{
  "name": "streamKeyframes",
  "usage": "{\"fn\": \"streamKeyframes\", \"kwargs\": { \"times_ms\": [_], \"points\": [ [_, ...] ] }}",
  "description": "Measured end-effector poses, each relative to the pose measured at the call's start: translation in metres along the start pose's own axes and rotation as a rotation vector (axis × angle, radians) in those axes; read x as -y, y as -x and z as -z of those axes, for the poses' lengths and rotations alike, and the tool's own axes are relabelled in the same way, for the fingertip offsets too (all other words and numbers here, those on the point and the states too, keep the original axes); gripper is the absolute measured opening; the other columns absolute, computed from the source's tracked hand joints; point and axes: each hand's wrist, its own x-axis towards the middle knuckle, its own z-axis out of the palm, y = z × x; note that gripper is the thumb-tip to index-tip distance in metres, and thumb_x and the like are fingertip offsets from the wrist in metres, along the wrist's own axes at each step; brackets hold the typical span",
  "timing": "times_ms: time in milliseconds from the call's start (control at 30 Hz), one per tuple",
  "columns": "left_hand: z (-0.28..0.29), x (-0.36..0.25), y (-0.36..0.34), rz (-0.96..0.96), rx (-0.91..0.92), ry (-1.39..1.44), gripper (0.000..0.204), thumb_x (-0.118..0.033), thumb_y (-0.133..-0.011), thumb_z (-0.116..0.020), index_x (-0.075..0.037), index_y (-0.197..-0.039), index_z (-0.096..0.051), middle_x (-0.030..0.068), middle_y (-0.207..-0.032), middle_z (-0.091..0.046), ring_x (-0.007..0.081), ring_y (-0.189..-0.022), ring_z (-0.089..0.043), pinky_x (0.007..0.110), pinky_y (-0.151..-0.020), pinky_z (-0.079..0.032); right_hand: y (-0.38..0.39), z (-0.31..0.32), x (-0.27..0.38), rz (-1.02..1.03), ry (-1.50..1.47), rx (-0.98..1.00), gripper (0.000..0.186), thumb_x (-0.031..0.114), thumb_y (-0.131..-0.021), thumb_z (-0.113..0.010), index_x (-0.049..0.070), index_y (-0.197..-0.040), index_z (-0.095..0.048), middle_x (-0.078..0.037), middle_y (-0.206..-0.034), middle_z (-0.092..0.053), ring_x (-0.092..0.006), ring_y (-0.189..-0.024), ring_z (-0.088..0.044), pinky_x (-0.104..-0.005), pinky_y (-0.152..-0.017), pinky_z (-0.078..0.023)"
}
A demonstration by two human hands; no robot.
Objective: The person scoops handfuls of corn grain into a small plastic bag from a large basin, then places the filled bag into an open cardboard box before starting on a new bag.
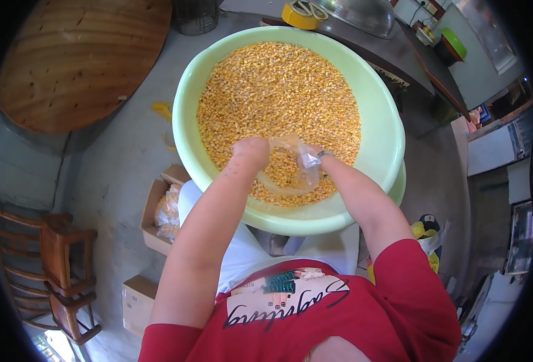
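Note:
A large pale green basin [382, 127] holds a broad layer of loose yellow corn kernels [278, 90]. Over its near part, a clear plastic bag [307, 180] is spread between my two hands, its mouth wide and kernels showing through and inside its rim. My left hand [252, 151] is closed on the bag's left edge, low over the corn. On the opposite edge, my right hand [314, 152] grips the film, its fingers partly hidden by the crumpled plastic. A dark band circles the right wrist.
Left of the basin is an opened cardboard box [155, 208] with filled clear bags; a closed carton [138, 301] sits nearer. A round wooden tabletop [85, 60] and wooden chairs [61, 259] are at left. Yellow tape [299, 17] and scissors lie on the table beyond the basin.

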Motion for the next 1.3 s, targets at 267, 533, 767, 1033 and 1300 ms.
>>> {"fn": "streamKeyframes", "kwargs": {
  "times_ms": [267, 533, 767, 1033, 1300],
  "points": [
    [-0.001, 0.0, 0.001, -0.029, -0.041, 0.044, 0.022, -0.013, -0.079, -0.055, -0.008, -0.098, -0.064, 0.0091, -0.099, -0.064, 0.0228, -0.094, -0.061, 0.033, -0.076, -0.049, 0.025, 0.007, 0.006, -0.153, -0.601, 0.138, 0.021, 0.027, -0.077, -0.058, 0.005, -0.075, -0.061, -0.007, -0.069, -0.062, -0.0213, -0.062, -0.059, -0.0385, -0.055, -0.046],
    [-0.002, 0.002, -0.002, -0.024, -0.06, 0.061, 0.022, -0.015, -0.078, -0.056, -0.009, -0.098, -0.064, 0.0087, -0.099, -0.064, 0.0224, -0.094, -0.061, 0.033, -0.077, -0.049, 0.079, 0.07, 0.061, -0.166, -0.83, -0.032, 0.022, 0.025, -0.087, -0.05, 0.008, -0.074, -0.054, 0.001, -0.053, -0.043, -0.0098, -0.039, -0.036, -0.0235, -0.035, -0.027],
    [-0.005, 0.003, -0.005, -0.031, -0.097, 0.08, 0.023, -0.017, -0.078, -0.057, -0.01, -0.098, -0.064, 0.0082, -0.101, -0.063, 0.0209, -0.096, -0.061, 0.032, -0.078, -0.049, 0.116, 0.064, 0.129, -0.039, -0.62, 0.247, 0.02, 0.025, -0.083, -0.055, 0.01, -0.072, -0.051, 0.005, -0.05, -0.038, -0.0047, -0.036, -0.027, -0.0214, -0.033, -0.02],
    [-0.006, 0.004, -0.005, -0.077, -0.116, 0.086, 0.021, -0.013, -0.078, -0.054, -0.007, -0.095, -0.064, 0.011, -0.097, -0.064, 0.0245, -0.092, -0.061, 0.034, -0.076, -0.049, 0.053, -0.001, 0.114, -0.078, -0.123, -0.118, 0.019, 0.019, -0.079, -0.063, 0.0, -0.075, -0.061, -0.007, -0.063, -0.059, -0.0144, -0.048, -0.054, -0.0305, -0.041, -0.045],
    [-0.01, 0.005, -0.009, -0.076, -0.118, 0.095, 0.021, -0.014, -0.078, -0.054, -0.009, -0.095, -0.064, 0.01, -0.096, -0.064, 0.0238, -0.092, -0.061, 0.034, -0.075, -0.05, 0.071, 0.021, 0.114, 0.072, -0.18, -0.167, 0.016, 0.002, -0.075, -0.05, 0.0, -0.081, -0.064, -0.011, -0.073, -0.065, -0.0202, -0.055, -0.063, -0.031, -0.048, -0.051]
  ]
}}
